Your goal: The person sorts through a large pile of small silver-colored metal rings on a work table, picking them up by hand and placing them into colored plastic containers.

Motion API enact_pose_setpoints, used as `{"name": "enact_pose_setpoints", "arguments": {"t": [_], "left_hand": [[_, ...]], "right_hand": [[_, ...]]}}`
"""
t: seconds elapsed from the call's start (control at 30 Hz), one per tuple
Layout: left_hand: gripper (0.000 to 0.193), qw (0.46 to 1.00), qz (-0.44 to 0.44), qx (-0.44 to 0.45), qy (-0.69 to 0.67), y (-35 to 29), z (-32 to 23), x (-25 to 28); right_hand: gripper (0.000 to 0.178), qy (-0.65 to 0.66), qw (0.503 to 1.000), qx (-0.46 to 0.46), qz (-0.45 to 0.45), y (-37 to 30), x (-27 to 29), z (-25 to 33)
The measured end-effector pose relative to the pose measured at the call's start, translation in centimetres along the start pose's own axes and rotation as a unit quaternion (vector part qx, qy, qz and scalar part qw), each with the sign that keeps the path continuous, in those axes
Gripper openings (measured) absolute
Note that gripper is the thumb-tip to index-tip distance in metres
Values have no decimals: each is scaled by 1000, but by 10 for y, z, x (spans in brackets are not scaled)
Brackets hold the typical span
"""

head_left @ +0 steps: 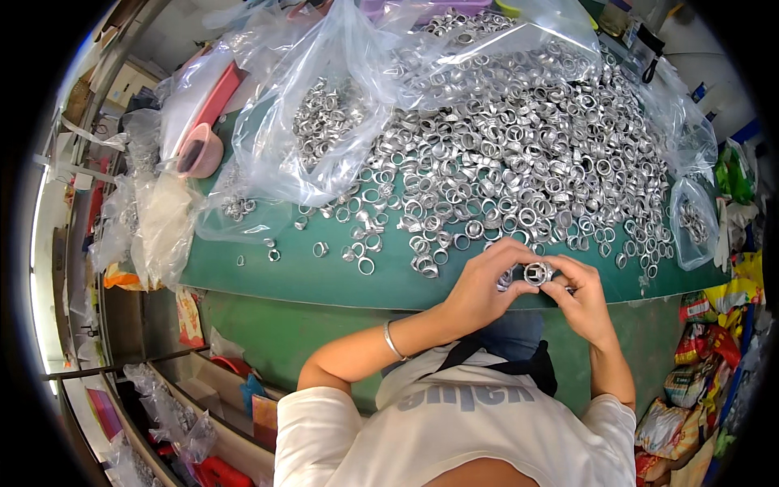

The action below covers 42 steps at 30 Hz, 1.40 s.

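At the table's front edge, my left hand [480, 286] and my right hand [581, 299] meet around one silver metal ring [537, 274]. Thumb and fingertips of both hands pinch it from either side, its round opening facing up. Another silver ring [505, 281] shows inside the curl of my left hand. Something metallic also peeks out by my right fingers, too small to make out. Just beyond my hands spreads a large heap of silver rings [527, 174] on the green tabletop [268, 280].
A clear plastic bag [280, 162] of rings lies left of the heap, and a smaller bag [694, 223] lies at the right. A pink cup [200, 152] stands at the far left. Colourful packages [677, 385] crowd the right side; open drawers [207, 390] sit below left.
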<state>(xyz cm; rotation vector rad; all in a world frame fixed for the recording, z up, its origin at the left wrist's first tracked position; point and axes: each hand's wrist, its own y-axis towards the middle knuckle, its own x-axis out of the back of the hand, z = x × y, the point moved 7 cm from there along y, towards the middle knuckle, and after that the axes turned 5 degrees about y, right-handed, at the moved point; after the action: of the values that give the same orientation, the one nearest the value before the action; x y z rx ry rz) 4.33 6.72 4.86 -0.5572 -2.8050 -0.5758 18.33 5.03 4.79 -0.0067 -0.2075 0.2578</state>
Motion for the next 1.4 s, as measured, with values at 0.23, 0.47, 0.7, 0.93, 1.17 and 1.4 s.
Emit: {"name": "enact_pose_setpoints", "arguments": {"t": [0.23, 0.47, 0.7, 0.93, 1.17, 1.4], "left_hand": [[30, 997, -54, 28, -41, -14, -1, 0], [30, 998, -52, -29, 37, -28, -16, -6], [28, 995, -45, 43, -78, -22, -7, -15], [31, 989, -64, 120, -59, -28, 5, -1], [23, 992, -18, 116, -45, -34, 11, -11], [20, 993, 8, 108, -36, -31, 8, -16]], "right_hand": [[22, -155, 982, 103, -39, -10, -9, 29], [21, -135, 987, 91, -10, -24, -13, 28], [20, -243, 960, 117, -72, -34, -9, 29], [17, -310, 908, 48, -278, -49, 69, 23], [27, -400, 877, 21, -266, -40, 90, -2], [24, -425, 867, 64, -250, -43, 76, -9]]}}
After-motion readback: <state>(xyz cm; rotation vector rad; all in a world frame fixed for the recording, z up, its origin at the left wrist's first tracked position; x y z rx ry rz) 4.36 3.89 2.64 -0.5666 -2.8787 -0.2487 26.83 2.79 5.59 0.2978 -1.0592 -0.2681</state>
